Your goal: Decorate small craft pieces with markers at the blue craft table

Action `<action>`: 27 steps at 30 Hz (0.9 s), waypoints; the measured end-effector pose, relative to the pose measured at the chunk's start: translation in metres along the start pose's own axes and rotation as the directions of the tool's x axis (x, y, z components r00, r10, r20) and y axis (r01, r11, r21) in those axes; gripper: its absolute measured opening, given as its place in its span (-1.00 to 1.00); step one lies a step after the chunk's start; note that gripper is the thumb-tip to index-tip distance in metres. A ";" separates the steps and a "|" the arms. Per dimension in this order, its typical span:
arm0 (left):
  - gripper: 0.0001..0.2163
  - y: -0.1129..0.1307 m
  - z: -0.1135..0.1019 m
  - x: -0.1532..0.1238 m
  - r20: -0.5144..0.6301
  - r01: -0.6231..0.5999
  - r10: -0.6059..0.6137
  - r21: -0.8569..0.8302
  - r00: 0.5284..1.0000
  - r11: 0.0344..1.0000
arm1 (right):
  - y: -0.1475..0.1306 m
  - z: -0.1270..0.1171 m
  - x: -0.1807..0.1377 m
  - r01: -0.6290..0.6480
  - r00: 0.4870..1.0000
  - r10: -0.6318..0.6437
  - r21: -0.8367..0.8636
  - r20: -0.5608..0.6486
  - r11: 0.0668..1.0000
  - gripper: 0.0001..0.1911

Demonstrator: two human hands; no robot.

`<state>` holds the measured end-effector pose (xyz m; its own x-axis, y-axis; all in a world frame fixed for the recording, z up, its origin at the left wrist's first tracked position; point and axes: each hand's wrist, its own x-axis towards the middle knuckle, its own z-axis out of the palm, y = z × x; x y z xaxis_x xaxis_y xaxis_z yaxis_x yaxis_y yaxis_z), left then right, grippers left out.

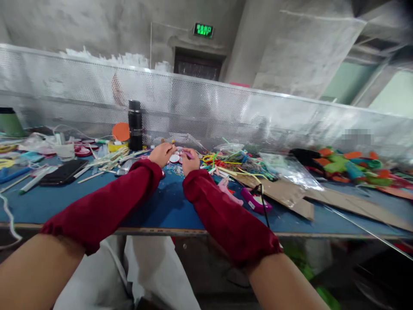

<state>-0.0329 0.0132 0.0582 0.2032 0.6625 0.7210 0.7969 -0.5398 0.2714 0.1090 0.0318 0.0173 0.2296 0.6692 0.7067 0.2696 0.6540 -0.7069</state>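
Both my arms wear dark red sleeve covers and reach forward over the blue table point(167, 206). My left hand point(162, 153) is curled closed, its fingertips meeting those of my right hand above a small white round piece point(174, 158). My right hand point(189, 159) is pinched on a small pink-purple piece point(187, 153). What the left fingers hold is too small to make out. Colourful pipe cleaners point(232, 163) lie in a heap just right of my hands.
A black flask point(135, 125) stands behind my left hand, by an orange disc point(120, 131). A black phone point(63, 172), sticks and pens lie at left. Cardboard sheets point(290, 196), a plastic bag point(290, 170), a pink glue gun point(254, 200) and felt shapes point(348, 165) lie at right. A perforated metal screen point(226, 107) backs the table.
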 end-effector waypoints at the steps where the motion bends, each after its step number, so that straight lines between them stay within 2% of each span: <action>1: -0.62 -0.001 0.002 -0.003 -0.015 0.018 -0.019 -0.036 1.000 0.999 | 0.001 0.001 0.001 0.009 1.000 -0.009 0.005 -0.011 1.000 -0.85; 3: -0.63 -0.003 0.008 -0.011 -0.023 0.085 -0.089 -0.146 0.996 0.986 | 0.003 0.000 0.002 0.042 0.999 -0.042 0.011 -0.008 0.999 -0.83; 5: -0.63 -0.004 0.016 -0.020 0.031 0.153 -0.150 -0.271 0.988 0.950 | 0.005 -0.004 0.001 0.063 0.998 -0.063 0.015 0.025 0.998 -0.84; 7: -0.66 -0.004 0.024 -0.028 0.111 0.234 -0.206 -0.425 0.972 0.875 | 0.005 -0.008 0.000 0.057 0.998 -0.057 0.048 0.014 0.997 -0.85; 10: -0.69 -0.002 0.033 -0.037 0.186 0.352 -0.304 -0.616 0.934 0.704 | -0.002 -0.014 -0.001 0.010 1.000 -0.011 0.118 0.007 0.993 -0.84; 14: -0.68 0.005 0.039 -0.043 0.208 0.367 -0.322 -0.723 0.924 0.586 | -0.019 -0.019 -0.002 0.038 0.998 -0.045 0.139 0.047 0.990 -0.82; 17: -0.67 0.009 0.041 -0.047 0.242 0.384 -0.311 -0.729 0.919 0.567 | -0.026 -0.021 -0.002 0.063 0.995 -0.072 0.116 0.073 0.991 -0.81; 22: -0.66 0.015 0.040 -0.050 0.255 0.396 -0.310 -0.701 0.916 0.593 | -0.026 -0.025 -0.003 0.050 0.994 -0.057 0.079 0.091 0.996 -0.82; 27: -0.69 0.019 0.042 -0.046 0.247 0.341 -0.236 -0.698 0.940 0.630 | -0.022 -0.023 -0.015 -0.051 0.996 0.037 0.183 0.078 0.982 -0.81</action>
<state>-0.0032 -0.0064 0.0033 0.1431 0.8782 0.4563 0.1743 -0.4762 0.8619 0.1207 -0.0007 0.0224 0.1655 0.7185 0.6756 0.0819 0.6727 -0.7354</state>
